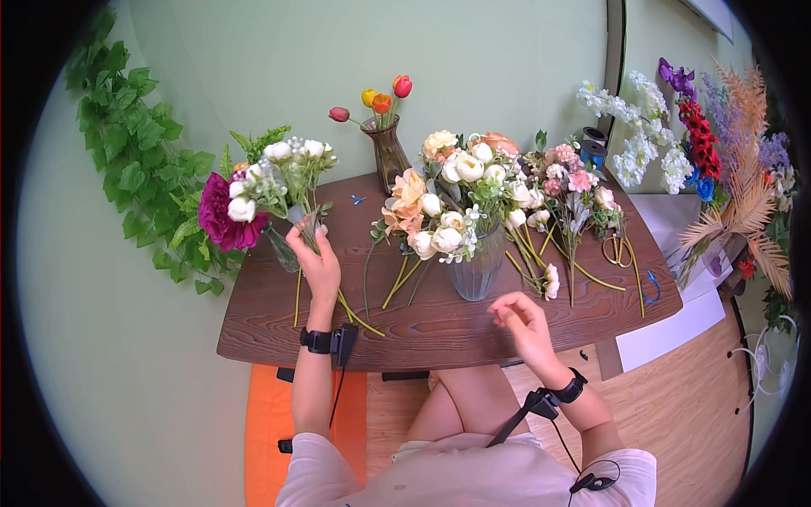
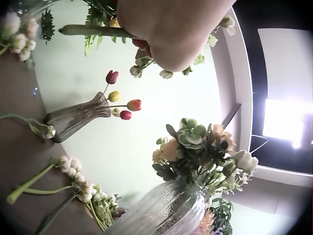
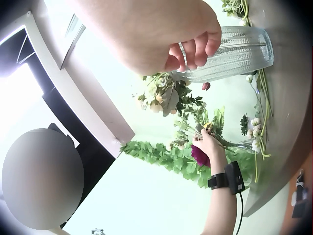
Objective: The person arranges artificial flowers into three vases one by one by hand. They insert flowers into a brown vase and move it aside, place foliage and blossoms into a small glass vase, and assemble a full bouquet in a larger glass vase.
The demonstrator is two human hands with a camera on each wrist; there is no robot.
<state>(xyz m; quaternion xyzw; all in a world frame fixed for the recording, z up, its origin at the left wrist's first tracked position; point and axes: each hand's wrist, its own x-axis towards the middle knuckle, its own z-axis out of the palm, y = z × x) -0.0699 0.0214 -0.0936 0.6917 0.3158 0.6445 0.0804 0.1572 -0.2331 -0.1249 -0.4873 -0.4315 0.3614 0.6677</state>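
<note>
My left hand [image 1: 319, 264] holds a spray of white flowers [image 1: 296, 159] by its stem, at the left of the table. In the left wrist view its green stem [image 2: 95, 30] sticks out past the hand. Close beside stands a small glass vase [image 1: 283, 251] with a large purple flower [image 1: 226, 211] and fern leaves. Near the table's front edge, my right hand [image 1: 525, 329] hovers with loosely curled fingers, holding nothing. Just beyond it is a ribbed clear vase [image 1: 476, 269] filled with white and peach flowers [image 1: 460, 182].
A brown glass vase [image 1: 389, 156] of tulips stands at the back. Pink and white flowers [image 1: 574, 173] lie on the right of the brown table [image 1: 439, 329], near gold-handled scissors [image 1: 615, 250]. Several cut stems lie about. Taller flowers [image 1: 701, 144] stand off to the right.
</note>
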